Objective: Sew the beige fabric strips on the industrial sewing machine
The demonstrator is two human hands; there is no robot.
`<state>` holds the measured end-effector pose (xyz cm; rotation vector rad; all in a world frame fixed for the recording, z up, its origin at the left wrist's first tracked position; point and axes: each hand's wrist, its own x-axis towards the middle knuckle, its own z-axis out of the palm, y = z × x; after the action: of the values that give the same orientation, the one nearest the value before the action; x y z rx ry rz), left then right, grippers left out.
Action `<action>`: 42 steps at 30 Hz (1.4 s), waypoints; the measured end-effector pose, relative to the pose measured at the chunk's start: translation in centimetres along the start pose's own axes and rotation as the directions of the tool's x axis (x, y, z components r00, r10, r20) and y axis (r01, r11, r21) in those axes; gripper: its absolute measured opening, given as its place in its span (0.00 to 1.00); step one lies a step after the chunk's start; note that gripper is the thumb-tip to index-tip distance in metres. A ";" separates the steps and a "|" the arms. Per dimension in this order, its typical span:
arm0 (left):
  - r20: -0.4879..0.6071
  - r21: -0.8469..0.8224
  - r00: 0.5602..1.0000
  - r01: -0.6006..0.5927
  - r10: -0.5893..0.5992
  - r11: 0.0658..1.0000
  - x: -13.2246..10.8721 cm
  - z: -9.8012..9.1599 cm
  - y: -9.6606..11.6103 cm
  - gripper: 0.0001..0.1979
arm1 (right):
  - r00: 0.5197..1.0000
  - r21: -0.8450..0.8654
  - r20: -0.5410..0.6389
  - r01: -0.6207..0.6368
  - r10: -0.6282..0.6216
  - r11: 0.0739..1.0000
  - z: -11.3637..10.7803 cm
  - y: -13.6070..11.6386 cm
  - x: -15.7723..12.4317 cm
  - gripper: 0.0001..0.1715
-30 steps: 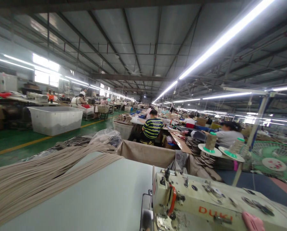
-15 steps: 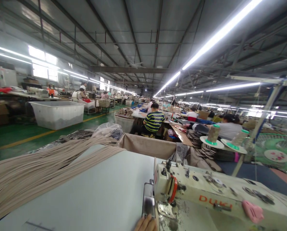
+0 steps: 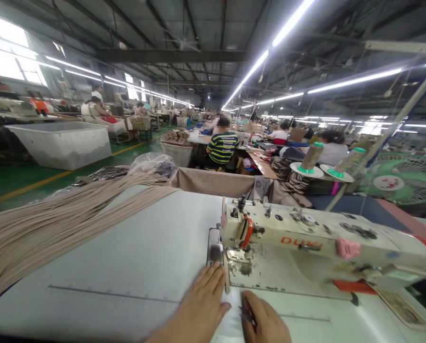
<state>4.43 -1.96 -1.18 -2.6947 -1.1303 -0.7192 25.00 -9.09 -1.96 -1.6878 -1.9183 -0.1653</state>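
Our right grip [image 3: 268, 321] is closed around a small dark tool [image 3: 247, 313], our left grip [image 3: 203, 295] flat beside one strip [image 3: 227, 280] at the sewing machine [image 3: 287, 231], a bundle of strips [image 3: 66, 216] lying on the desk [image 3: 155, 238], how many done we cannot tell.

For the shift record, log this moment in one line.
left hand: flat, fingertips at metal plate by sewing machine | right hand: gripping small dark tool | beige strips: on table, left

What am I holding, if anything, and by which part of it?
Your right hand holds a small dark tool, perhaps snips; which part is gripped can't be told. Your left hand lies flat, with no grip visible.
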 end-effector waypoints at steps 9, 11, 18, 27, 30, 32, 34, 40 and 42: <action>0.107 -0.028 0.994 0.010 -0.007 1.000 0.8 -1.2 -0.1 0.33 | 0.998 -0.009 0.010 0.062 -0.062 0.998 -1.4 -0.4 0.4 0.24; 0.117 -0.025 0.993 0.013 -0.010 1.000 1.1 -1.2 -0.3 0.32 | 0.998 -0.010 0.023 0.059 -0.058 0.998 -1.4 -0.4 0.3 0.24; 0.161 -0.066 0.987 0.031 -0.021 0.997 2.8 -1.2 -1.5 0.29 | 0.997 -0.029 0.040 0.074 -0.073 0.997 -1.3 -0.3 0.2 0.22; 0.228 -0.149 0.969 0.135 -0.099 0.980 3.9 -1.5 -2.2 0.29 | 0.988 -0.035 -0.069 0.136 -0.138 0.990 -1.6 -0.8 0.8 0.21; 0.250 -0.173 0.961 0.160 -0.113 0.972 4.2 -1.7 -2.2 0.29 | 0.988 -0.042 -0.072 0.135 -0.138 0.990 -1.4 -0.8 0.8 0.21; 0.273 -0.201 0.955 0.177 -0.118 0.963 4.4 -1.8 -2.4 0.27 | 0.988 -0.045 -0.073 0.136 -0.139 0.990 -1.4 -0.8 0.7 0.22; 0.293 -0.248 0.949 0.191 -0.115 0.950 4.7 -1.9 -2.7 0.26 | 0.988 -0.045 -0.067 0.133 -0.136 0.990 -1.4 -0.8 0.7 0.23; 0.280 -0.450 0.952 0.247 -0.128 0.858 6.7 -0.6 -5.7 0.15 | 0.988 -0.028 -0.078 0.130 -0.132 0.991 -1.6 -0.8 0.7 0.24; 0.270 -0.467 0.953 0.253 -0.135 0.847 7.9 0.2 -6.9 0.15 | 0.988 -0.025 -0.080 0.127 -0.129 0.992 -1.6 -0.8 0.7 0.25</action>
<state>4.51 8.04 1.95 -3.1907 -1.4668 -0.8492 24.75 -9.36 -0.04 -1.5467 -1.9700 -0.2996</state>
